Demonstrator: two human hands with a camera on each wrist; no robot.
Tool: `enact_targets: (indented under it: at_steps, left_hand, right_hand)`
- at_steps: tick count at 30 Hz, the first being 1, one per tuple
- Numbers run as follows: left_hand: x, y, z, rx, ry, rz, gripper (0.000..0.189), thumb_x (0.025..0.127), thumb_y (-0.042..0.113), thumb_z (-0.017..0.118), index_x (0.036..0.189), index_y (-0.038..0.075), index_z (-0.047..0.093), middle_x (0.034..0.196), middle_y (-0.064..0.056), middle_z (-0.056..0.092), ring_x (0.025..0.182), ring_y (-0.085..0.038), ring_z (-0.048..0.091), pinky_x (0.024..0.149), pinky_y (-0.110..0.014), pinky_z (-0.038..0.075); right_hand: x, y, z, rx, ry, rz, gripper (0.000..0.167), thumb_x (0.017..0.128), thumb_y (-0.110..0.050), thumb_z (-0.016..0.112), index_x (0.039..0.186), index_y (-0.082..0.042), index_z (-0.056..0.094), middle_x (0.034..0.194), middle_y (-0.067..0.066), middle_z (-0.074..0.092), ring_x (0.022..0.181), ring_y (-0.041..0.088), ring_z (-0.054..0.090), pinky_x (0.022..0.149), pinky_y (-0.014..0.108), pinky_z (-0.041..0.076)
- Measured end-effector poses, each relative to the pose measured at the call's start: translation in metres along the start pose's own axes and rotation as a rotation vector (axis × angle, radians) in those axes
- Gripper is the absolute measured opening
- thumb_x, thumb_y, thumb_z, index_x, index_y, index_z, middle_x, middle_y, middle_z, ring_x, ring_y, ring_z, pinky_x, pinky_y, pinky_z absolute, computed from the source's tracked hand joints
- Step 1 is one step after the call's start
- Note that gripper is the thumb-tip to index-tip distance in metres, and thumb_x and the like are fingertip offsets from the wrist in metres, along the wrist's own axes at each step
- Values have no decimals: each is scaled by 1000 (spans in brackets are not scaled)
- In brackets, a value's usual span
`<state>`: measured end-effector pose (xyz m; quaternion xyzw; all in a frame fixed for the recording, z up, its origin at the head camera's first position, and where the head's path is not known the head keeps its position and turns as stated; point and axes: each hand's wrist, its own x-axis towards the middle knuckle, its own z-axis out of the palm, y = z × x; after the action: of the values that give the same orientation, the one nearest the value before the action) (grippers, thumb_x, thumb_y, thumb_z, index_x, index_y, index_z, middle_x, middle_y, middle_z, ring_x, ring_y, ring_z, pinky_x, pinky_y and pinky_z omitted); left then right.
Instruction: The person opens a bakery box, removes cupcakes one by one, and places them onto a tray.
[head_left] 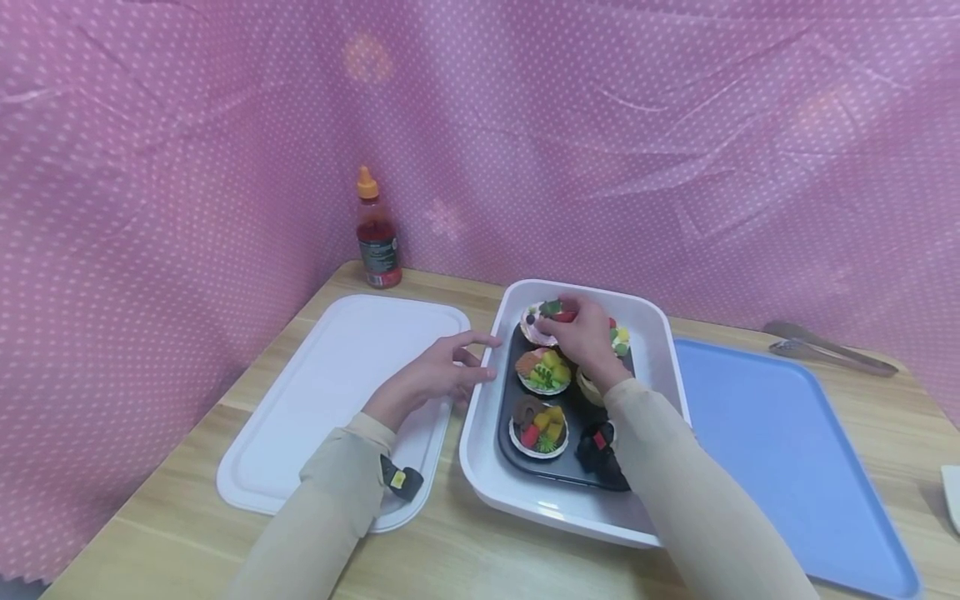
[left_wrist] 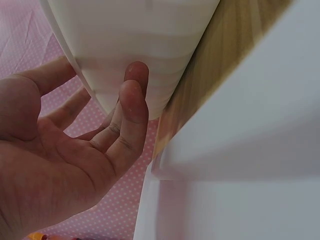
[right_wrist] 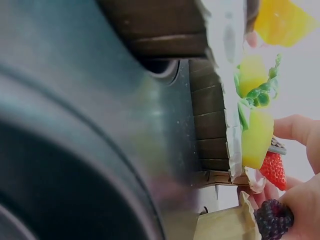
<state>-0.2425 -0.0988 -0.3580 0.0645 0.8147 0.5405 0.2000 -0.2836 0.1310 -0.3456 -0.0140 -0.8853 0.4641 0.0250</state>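
Note:
My right hand [head_left: 583, 333] reaches into a white tub [head_left: 480, 433] and grips a pink-creamed fruit cupcake [head_left: 534, 327] at the back left of a dark muffin tin [head_left: 570, 471]. In the right wrist view, its fingers are near a strawberry [right_wrist: 273, 170] and a blackberry [right_wrist: 273, 219]. How firmly they hold is partly hidden. Other cupcakes sit in the tin, one with green and yellow fruit [head_left: 545, 372] and one with mango-like pieces [head_left: 540, 432]. My left hand [head_left: 437, 368] touches the tub's left rim with loosely spread fingers, some outside its wall [left_wrist: 135, 35].
A white tray [head_left: 322, 375] lies left of the tub, and a blue tray [head_left: 780, 450] lies to its right. Metal tongs [head_left: 832, 357] rest behind the blue tray. A red sauce bottle [head_left: 378, 242] stands at the back left, before a pink dotted cloth [head_left: 480, 150].

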Motion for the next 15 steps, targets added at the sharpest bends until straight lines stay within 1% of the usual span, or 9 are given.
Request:
enact_targets:
  at_steps: [8,15]
  left_hand:
    - [0,-1,0,4,1,-2,50,94,20,72,140,31,57,121,-17,60,70,-21,64,61,-31,58]
    - [0,-1,-1,-1,-9,6,50,94,19,72,140,30,57,121,-17,60,70,-21,64,61,-31,58]
  right_hand:
    - [-5,-8,-3,48,-4,7,67,91,-27,76,147,-6,48,143,18,55,128,34,56,105,48,52]
    - [-8,-11,-9,90,-21,16,65,91,-29,76,146,-7,50,139,17,58,126,32,58,104,47,52]
